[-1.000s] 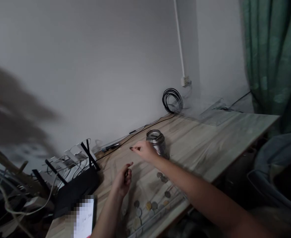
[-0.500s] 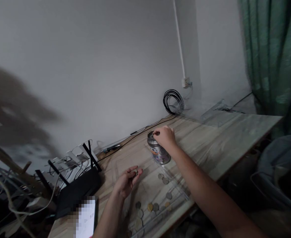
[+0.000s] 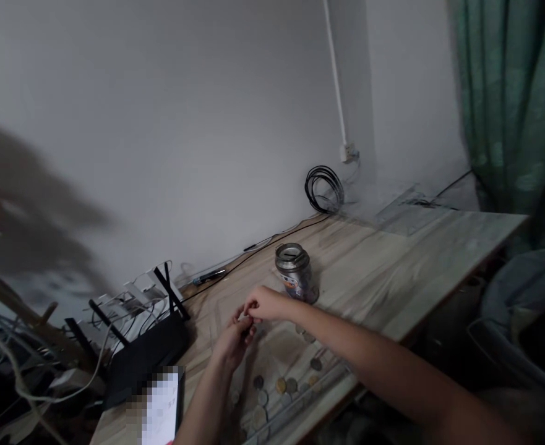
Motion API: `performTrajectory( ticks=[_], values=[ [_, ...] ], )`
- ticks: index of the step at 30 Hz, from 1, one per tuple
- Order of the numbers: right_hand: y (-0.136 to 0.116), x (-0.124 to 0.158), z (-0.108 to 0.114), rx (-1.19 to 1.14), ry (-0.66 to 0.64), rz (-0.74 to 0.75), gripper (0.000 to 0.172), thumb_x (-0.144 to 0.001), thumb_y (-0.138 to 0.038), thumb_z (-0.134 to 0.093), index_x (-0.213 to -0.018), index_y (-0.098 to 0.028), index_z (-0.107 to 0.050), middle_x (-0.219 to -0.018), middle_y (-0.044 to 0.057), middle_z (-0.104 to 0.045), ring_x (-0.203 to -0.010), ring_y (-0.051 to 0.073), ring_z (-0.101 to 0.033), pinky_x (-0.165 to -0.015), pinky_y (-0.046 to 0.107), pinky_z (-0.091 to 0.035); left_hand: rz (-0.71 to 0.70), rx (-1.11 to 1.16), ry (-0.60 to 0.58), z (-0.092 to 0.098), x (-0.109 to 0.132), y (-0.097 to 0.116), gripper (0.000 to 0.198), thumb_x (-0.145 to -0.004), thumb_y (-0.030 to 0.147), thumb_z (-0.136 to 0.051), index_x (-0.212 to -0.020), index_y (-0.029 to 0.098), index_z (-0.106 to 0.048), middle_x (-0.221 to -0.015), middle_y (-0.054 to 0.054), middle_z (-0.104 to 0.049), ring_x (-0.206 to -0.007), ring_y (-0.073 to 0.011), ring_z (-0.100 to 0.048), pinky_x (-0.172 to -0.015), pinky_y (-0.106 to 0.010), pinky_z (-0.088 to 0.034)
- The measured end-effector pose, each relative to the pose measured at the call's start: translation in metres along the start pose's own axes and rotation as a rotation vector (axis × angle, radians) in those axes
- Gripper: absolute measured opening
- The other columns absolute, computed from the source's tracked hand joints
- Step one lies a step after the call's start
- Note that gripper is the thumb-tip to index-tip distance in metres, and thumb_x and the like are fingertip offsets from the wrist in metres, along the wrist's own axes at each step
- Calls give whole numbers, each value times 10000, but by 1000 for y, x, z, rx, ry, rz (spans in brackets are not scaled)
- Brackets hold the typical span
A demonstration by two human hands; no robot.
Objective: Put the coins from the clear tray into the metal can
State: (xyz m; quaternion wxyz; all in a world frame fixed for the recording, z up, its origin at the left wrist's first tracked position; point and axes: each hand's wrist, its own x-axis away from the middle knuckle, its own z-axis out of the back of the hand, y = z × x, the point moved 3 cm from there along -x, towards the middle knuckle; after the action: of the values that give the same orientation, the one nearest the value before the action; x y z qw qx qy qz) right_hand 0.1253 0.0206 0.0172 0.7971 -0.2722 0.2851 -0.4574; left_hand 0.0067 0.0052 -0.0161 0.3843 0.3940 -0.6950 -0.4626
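Observation:
A tin coin bank (image 3: 295,275) with a slot in its metal lid stands upright on the wooden table. In front of it, my right hand (image 3: 270,304) meets my left hand (image 3: 239,339), its thumb and finger pinched at the left fingertips. What the right fingers grip, if anything, is hidden. My left hand is palm up with its fingers curled in; the coin seen there earlier is now covered by the fingers. Several loose coins (image 3: 291,386) lie below my right forearm, inside or on a clear plastic tray (image 3: 321,380).
A black router (image 3: 149,355) with antennas and a lit phone (image 3: 163,402) are at the left, beside tangled white cables. A coil of black cable (image 3: 324,188) leans on the wall at the back. A pen-like tool (image 3: 210,276) lies along the wall. A green curtain (image 3: 518,111) hangs at the right.
My right hand has left the coin bank's lid and come down leftward to my left hand. The lid slot is now uncovered. My left hand stays nearly in place.

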Motion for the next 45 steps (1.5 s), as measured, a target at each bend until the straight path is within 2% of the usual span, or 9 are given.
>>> performTrajectory(
  ticks=[6,12,16,22,31,36,39,43,45],
  values=[
    [2,3,8,-12,0,-25,270,-621,-104,-520,-837,-140,-678,-627,10,-646,-547,93,-539,-485,169,-356,102,1,-39,-1,2,-3,393,-697,131,-576,-1070,137,-452,-723,-39,-616,-455,-42,-505,-363,-108,-313],
    [-29,28,60,358,682,206,179,-753,-163,-493,-815,-196,-658,-814,39,-652,-827,145,-528,-722,247,-381,168,58,56,2,3,-1,304,-745,67,-426,-1045,76,-477,-814,-105,-640,-562,-87,-598,-444,-141,-439],
    [-18,45,96,469,926,62,187,-762,-163,-482,-824,-207,-653,-812,44,-640,-854,160,-500,-721,255,-369,179,94,55,2,1,-2,342,-718,-5,-402,-1046,53,-478,-833,-137,-643,-723,-137,-637,-587,-184,-503],
    [15,52,122,486,915,-359,147,-692,-242,-546,-748,-247,-681,-735,35,-621,-743,158,-524,-608,249,-354,163,65,53,0,2,-1,287,-748,7,-470,-1028,62,-492,-879,-145,-642,-780,-137,-638,-560,-139,-496],
    [22,48,127,494,884,-344,150,-699,-250,-546,-744,-236,-688,-749,45,-640,-772,183,-527,-654,277,-361,112,-10,51,0,2,-1,173,-734,101,-574,-907,103,-559,-815,-96,-662,-584,-83,-621,-435,-110,-433],
    [-9,50,113,473,1015,-16,229,-781,-226,-460,-908,-191,-648,-881,62,-637,-890,182,-494,-787,291,-341,69,1,98,3,0,1,133,-734,113,-563,-866,100,-555,-781,-78,-656,-513,-54,-585,-353,-90,-353],
    [-26,39,81,352,814,124,239,-804,-241,-433,-894,-185,-648,-844,53,-644,-790,145,-527,-717,245,-362,25,18,95,4,-1,3,325,-728,127,-577,-1045,116,-509,-755,-60,-647,-449,-34,-534,-351,-98,-331],
    [-17,14,26,194,261,42,233,-729,-343,-526,-817,-190,-679,-693,20,-651,-604,123,-543,-535,215,-344,-35,44,97,6,-2,4,497,-703,143,-610,-1171,140,-442,-713,-25,-631,-422,-21,-493,-362,-101,-316],
    [-7,6,9,75,95,4,230,-718,-307,-522,-811,-169,-680,-663,17,-651,-573,115,-548,-497,200,-335,-36,49,102,5,-3,3,466,-696,145,-615,-1138,131,-467,-678,-12,-619,-415,-21,-482,-352,-98,-300]
  ],
)
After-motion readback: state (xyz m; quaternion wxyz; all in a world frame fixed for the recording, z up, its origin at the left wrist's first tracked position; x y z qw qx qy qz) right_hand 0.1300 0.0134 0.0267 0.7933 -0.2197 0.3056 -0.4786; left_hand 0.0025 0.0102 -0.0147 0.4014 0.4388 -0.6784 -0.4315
